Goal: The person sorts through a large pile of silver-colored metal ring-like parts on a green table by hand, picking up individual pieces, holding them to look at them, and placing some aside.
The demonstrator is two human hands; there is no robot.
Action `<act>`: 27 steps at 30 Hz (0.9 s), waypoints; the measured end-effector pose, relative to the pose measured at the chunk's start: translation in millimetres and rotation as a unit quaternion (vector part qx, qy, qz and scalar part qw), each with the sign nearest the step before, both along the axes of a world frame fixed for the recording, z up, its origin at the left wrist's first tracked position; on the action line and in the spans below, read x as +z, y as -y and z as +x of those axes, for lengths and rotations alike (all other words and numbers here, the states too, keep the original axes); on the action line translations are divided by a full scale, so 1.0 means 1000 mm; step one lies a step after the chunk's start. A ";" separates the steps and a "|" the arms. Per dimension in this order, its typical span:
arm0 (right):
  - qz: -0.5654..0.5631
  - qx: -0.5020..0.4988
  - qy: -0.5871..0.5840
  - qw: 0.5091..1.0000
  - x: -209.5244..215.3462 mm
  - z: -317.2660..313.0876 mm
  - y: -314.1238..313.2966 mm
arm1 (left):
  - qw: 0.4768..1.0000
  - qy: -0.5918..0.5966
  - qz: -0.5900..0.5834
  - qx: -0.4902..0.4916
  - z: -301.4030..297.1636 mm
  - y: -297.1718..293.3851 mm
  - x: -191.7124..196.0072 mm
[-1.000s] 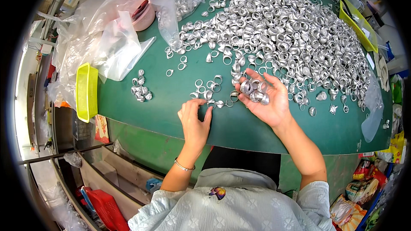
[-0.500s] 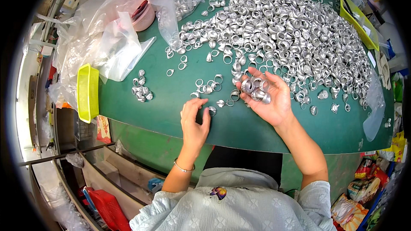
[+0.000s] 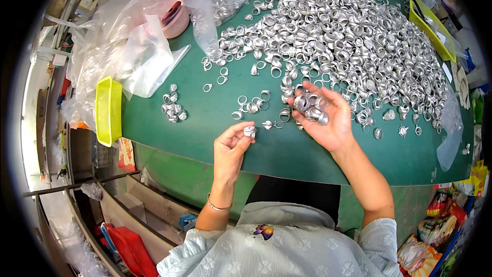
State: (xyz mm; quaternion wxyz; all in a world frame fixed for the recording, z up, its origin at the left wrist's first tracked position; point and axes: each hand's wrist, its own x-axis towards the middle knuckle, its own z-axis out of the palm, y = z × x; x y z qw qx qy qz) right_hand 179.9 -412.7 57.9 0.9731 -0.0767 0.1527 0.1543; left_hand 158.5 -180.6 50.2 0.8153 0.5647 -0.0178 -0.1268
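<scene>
Between thumb and fingers my left hand (image 3: 230,149) pinches one silver ring (image 3: 249,132) near the table's front edge. My right hand (image 3: 330,125), palm up with fingers curled, cradles several silver rings (image 3: 311,107). A loose group of rings (image 3: 251,105) lies just beyond my left hand, and a few more lie between the two hands. Further left sits a small cluster of rings (image 3: 174,105). The big pile of silver rings (image 3: 348,36) spreads over the far and right side of the green table (image 3: 200,138).
At the left edge stands a yellow-green basket (image 3: 108,113) beside crumpled clear plastic bags (image 3: 128,46). A pink basket (image 3: 178,23) sits among the bags. Another yellow-green basket (image 3: 433,33) holds items at the far right. A clear bag (image 3: 449,133) lies at the right edge.
My left hand has closed on a ring that lay on the table and lifted it slightly. My right hand still holds its rings in nearly the same place.
</scene>
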 end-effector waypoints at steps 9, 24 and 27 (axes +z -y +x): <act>-0.014 -0.031 -0.008 0.999 -0.002 0.000 -0.001 | 0.704 0.239 0.615 0.262 0.029 -0.049 -0.008; -0.018 -0.042 -0.039 0.998 -0.002 0.001 0.001 | 0.700 0.299 0.637 0.123 0.033 0.028 0.006; -0.012 -0.035 -0.019 0.999 -0.003 0.001 0.000 | 0.706 0.339 0.612 0.108 0.040 0.025 -0.002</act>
